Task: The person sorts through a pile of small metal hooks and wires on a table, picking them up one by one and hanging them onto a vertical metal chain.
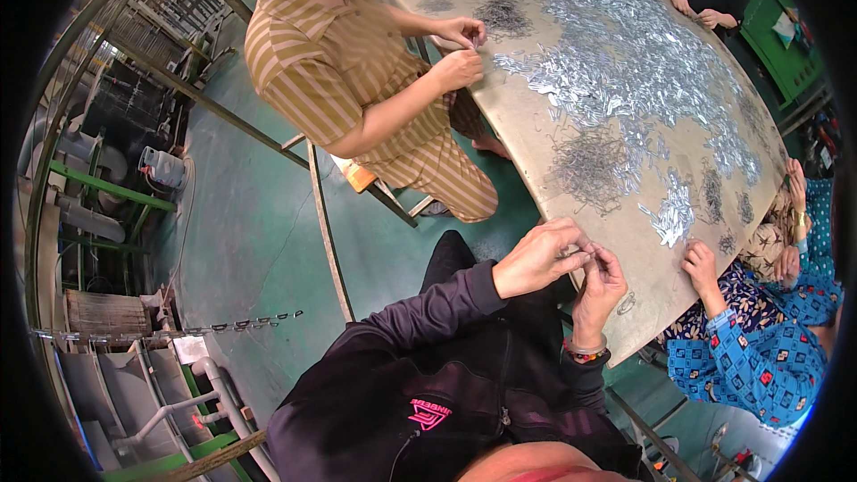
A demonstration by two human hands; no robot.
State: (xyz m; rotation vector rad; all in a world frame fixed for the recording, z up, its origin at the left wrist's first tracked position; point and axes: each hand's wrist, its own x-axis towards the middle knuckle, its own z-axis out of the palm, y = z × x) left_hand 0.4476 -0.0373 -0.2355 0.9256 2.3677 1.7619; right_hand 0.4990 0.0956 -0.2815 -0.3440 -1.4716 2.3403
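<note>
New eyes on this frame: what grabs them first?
Probably the sprawl of shiny silver pieces across the tan table, with dark wiry clumps around it. Next, lower right of centre, the wearer's left hand and right hand, fingertips close together by the table's edge; anything pinched is too small to tell.

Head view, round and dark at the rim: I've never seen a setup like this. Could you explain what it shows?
There is no machine here. A wide fisheye camera on a person's head looks down, which is why straight edges bend. The wearer's bare left hand and right hand meet at the fingertips by the edge of a beige table; anything pinched there is too small to make out. On the table lie many small silvery pieces and heaps of dark, wiry pieces. Other people sit around it, including one in striped clothes.
</note>
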